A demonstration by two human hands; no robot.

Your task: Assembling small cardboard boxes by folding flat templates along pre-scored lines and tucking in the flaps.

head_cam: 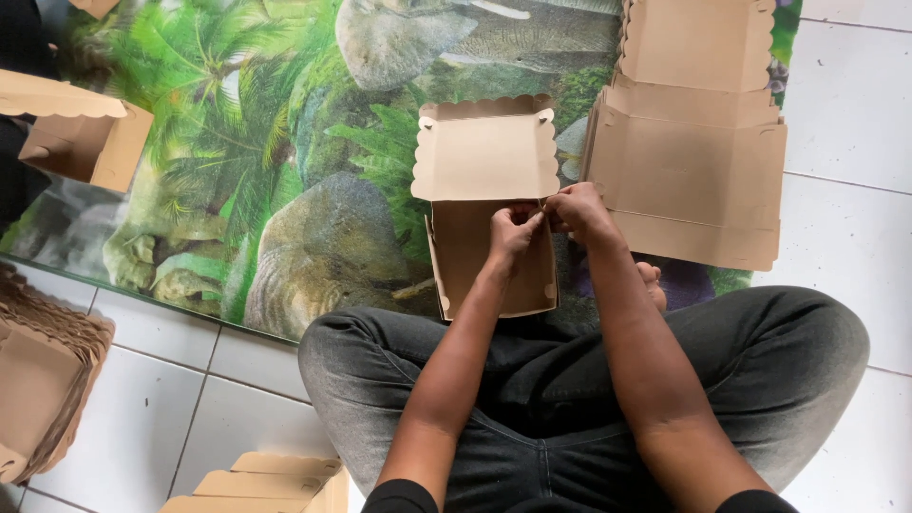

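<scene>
A brown cardboard box blank (484, 157) with scalloped edges lies in front of my crossed legs on a mat printed with palms and rocks (285, 171). Its lid flap is spread open away from me and its base (475, 261) has side walls partly raised. My left hand (513, 228) and my right hand (577, 211) meet at the right corner where lid and base join. Both pinch the cardboard there. My fingers hide the corner tab itself.
A stack of flat box blanks (693, 133) lies at the right on the mat. A folded box (81, 133) sits at the far left. More stacked boxes (43, 380) stand on the white tile floor at left, others (266, 484) at the bottom edge.
</scene>
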